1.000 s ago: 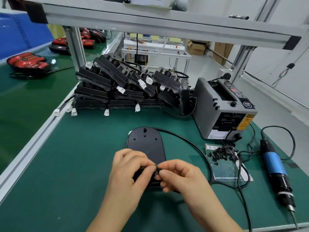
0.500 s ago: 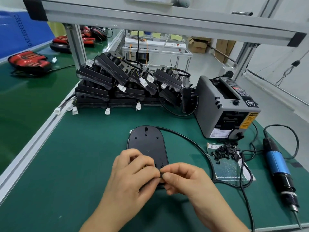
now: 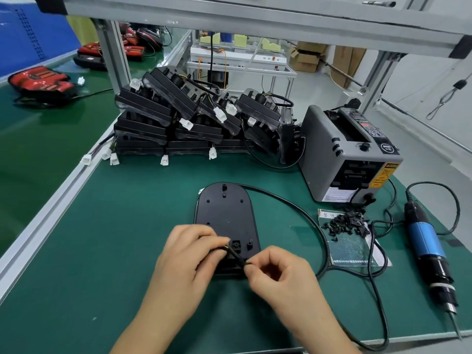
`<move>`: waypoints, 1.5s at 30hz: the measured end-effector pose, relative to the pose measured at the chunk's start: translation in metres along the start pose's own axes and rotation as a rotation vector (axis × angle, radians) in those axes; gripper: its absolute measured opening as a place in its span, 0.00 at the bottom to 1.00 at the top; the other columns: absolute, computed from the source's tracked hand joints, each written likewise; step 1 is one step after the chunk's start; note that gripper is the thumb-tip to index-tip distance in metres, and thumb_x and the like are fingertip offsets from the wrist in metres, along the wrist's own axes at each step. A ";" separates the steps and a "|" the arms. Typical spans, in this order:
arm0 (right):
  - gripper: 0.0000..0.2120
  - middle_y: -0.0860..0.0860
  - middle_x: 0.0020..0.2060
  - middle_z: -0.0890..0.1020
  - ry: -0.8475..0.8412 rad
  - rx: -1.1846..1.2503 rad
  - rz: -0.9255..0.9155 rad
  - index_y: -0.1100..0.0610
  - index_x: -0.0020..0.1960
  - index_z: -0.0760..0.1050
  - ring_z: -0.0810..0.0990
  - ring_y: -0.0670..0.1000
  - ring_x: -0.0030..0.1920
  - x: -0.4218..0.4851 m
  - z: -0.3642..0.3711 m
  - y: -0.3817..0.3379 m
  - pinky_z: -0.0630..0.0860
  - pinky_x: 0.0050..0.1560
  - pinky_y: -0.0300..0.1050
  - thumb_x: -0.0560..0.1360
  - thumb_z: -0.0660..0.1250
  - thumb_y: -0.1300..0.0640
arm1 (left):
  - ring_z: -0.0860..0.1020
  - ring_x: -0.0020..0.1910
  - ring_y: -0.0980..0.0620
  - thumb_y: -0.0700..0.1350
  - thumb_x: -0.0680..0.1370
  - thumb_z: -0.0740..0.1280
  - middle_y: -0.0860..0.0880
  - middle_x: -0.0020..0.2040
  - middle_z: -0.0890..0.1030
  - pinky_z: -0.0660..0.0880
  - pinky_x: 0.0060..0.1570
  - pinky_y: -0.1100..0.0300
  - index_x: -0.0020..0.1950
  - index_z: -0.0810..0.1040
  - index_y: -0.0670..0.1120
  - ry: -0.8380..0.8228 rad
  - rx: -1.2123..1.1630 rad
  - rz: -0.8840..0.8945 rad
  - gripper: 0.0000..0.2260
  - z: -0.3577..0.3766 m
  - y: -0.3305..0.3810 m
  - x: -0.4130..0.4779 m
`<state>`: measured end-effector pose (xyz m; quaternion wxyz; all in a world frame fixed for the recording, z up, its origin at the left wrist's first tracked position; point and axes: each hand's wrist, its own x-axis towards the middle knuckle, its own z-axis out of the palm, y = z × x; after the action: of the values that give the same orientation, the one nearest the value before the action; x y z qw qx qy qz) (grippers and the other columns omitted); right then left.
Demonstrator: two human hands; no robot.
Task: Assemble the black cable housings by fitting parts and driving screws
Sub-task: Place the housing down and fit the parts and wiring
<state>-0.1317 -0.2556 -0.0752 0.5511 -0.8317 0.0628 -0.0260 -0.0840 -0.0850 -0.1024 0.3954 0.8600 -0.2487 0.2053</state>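
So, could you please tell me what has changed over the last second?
The left hand and right hand have drawn slightly apart, and a short stretch of black cable now shows pinched between their fingertips over the near end of the housing. Housing, screwdriver and screw pile stayed put.

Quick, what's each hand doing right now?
Left hand: pinching the black cable over the near end of the black housing.
Right hand: pinching the same cable, slightly nearer.
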 end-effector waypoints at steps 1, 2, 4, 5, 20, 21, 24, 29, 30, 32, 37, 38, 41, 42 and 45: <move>0.08 0.42 0.27 0.77 0.038 -0.060 -0.034 0.47 0.35 0.78 0.71 0.41 0.27 -0.001 0.004 0.001 0.66 0.32 0.31 0.68 0.73 0.58 | 0.72 0.51 0.56 0.52 0.76 0.62 0.57 0.48 0.77 0.71 0.49 0.64 0.51 0.83 0.48 -0.036 0.018 0.001 0.13 0.000 0.001 0.001; 0.08 0.41 0.29 0.77 0.074 -0.118 -0.065 0.47 0.33 0.77 0.73 0.42 0.29 -0.002 0.007 0.003 0.67 0.33 0.32 0.67 0.73 0.57 | 0.72 0.50 0.56 0.52 0.75 0.62 0.57 0.48 0.77 0.72 0.47 0.63 0.51 0.83 0.48 -0.062 0.023 0.008 0.13 0.000 0.001 0.002; 0.10 0.36 0.34 0.78 0.123 -0.234 -0.122 0.45 0.31 0.74 0.75 0.42 0.32 -0.003 0.012 0.004 0.68 0.35 0.31 0.67 0.73 0.54 | 0.73 0.48 0.56 0.51 0.75 0.62 0.56 0.47 0.77 0.71 0.45 0.62 0.49 0.82 0.48 -0.076 0.026 0.038 0.12 0.000 0.002 0.005; 0.11 0.35 0.37 0.77 0.139 -0.284 -0.146 0.44 0.30 0.72 0.75 0.41 0.34 -0.004 0.013 0.005 0.68 0.36 0.32 0.67 0.72 0.53 | 0.73 0.47 0.56 0.51 0.75 0.63 0.55 0.47 0.77 0.71 0.45 0.61 0.48 0.82 0.48 -0.076 0.027 0.052 0.11 0.000 0.002 0.006; 0.08 0.41 0.30 0.73 0.329 -0.498 -0.291 0.48 0.34 0.72 0.73 0.43 0.32 0.000 0.018 0.006 0.71 0.34 0.40 0.66 0.66 0.45 | 0.70 0.45 0.56 0.50 0.76 0.61 0.60 0.45 0.71 0.69 0.43 0.61 0.43 0.77 0.48 -0.081 -0.012 0.040 0.09 0.004 0.004 0.011; 0.08 0.41 0.30 0.74 0.340 -0.508 -0.302 0.48 0.34 0.73 0.74 0.44 0.32 0.000 0.019 0.006 0.71 0.34 0.40 0.66 0.66 0.46 | 0.70 0.45 0.56 0.50 0.76 0.61 0.60 0.45 0.71 0.69 0.43 0.61 0.43 0.77 0.48 -0.083 -0.020 0.037 0.09 0.005 0.003 0.011; 0.08 0.42 0.31 0.75 0.371 -0.577 -0.337 0.49 0.34 0.72 0.75 0.45 0.33 0.001 0.019 0.006 0.71 0.31 0.40 0.66 0.67 0.46 | 0.70 0.45 0.56 0.50 0.76 0.61 0.60 0.45 0.71 0.69 0.43 0.60 0.43 0.77 0.48 -0.087 -0.046 0.032 0.08 0.006 0.001 0.011; 0.11 0.43 0.33 0.74 0.379 -0.684 -0.458 0.50 0.36 0.71 0.74 0.48 0.36 0.006 0.015 0.009 0.69 0.35 0.40 0.70 0.63 0.43 | 0.71 0.45 0.55 0.49 0.76 0.62 0.59 0.45 0.71 0.68 0.44 0.60 0.42 0.77 0.48 -0.077 -0.082 0.029 0.07 0.007 0.000 0.010; 0.11 0.43 0.34 0.74 0.372 -0.682 -0.474 0.50 0.37 0.72 0.74 0.49 0.36 0.008 0.014 0.010 0.71 0.37 0.42 0.70 0.64 0.43 | 0.71 0.45 0.54 0.49 0.76 0.62 0.59 0.45 0.71 0.68 0.45 0.61 0.43 0.77 0.48 -0.075 -0.088 0.030 0.07 0.006 0.000 0.010; 0.11 0.44 0.36 0.76 0.363 -0.671 -0.472 0.51 0.39 0.74 0.76 0.51 0.38 0.011 0.010 0.012 0.74 0.38 0.46 0.68 0.68 0.44 | 0.71 0.45 0.55 0.49 0.76 0.63 0.60 0.45 0.71 0.68 0.45 0.62 0.43 0.77 0.48 -0.072 -0.096 0.032 0.07 0.006 0.001 0.009; 0.12 0.41 0.37 0.78 0.272 -0.647 -0.460 0.50 0.39 0.78 0.78 0.49 0.41 0.015 0.006 0.009 0.73 0.41 0.46 0.67 0.66 0.41 | 0.70 0.46 0.57 0.49 0.76 0.63 0.60 0.45 0.71 0.67 0.46 0.65 0.41 0.78 0.47 -0.103 -0.113 0.010 0.08 0.003 0.003 0.011; 0.11 0.41 0.37 0.79 0.244 -0.610 -0.443 0.50 0.39 0.78 0.77 0.47 0.42 0.016 0.005 0.009 0.73 0.42 0.45 0.67 0.68 0.42 | 0.70 0.47 0.57 0.50 0.75 0.64 0.60 0.45 0.72 0.67 0.47 0.67 0.41 0.78 0.48 -0.120 -0.123 0.001 0.07 0.001 0.003 0.012; 0.11 0.38 0.36 0.77 0.143 -0.466 -0.354 0.50 0.41 0.79 0.73 0.44 0.44 0.020 0.002 0.007 0.72 0.48 0.48 0.67 0.67 0.43 | 0.71 0.48 0.59 0.48 0.73 0.68 0.61 0.45 0.72 0.66 0.48 0.70 0.42 0.79 0.49 -0.191 -0.141 -0.038 0.04 -0.005 0.002 0.017; 0.11 0.36 0.36 0.76 0.110 -0.444 -0.342 0.49 0.41 0.79 0.73 0.44 0.44 0.021 0.001 0.007 0.72 0.49 0.48 0.68 0.67 0.43 | 0.71 0.48 0.59 0.48 0.73 0.68 0.61 0.45 0.72 0.66 0.47 0.71 0.42 0.79 0.50 -0.212 -0.144 -0.044 0.03 -0.007 0.002 0.019; 0.08 0.34 0.35 0.73 0.058 -0.442 -0.357 0.49 0.43 0.78 0.72 0.43 0.45 0.021 0.001 0.005 0.70 0.50 0.47 0.70 0.70 0.45 | 0.71 0.48 0.60 0.45 0.74 0.70 0.60 0.46 0.72 0.65 0.47 0.72 0.43 0.79 0.51 -0.273 -0.149 -0.057 0.02 -0.011 0.004 0.023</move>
<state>-0.1114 -0.2597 -0.0805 0.3409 -0.9285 -0.0647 -0.1323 -0.0698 -0.0850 -0.0811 0.4262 0.8549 -0.2902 0.0562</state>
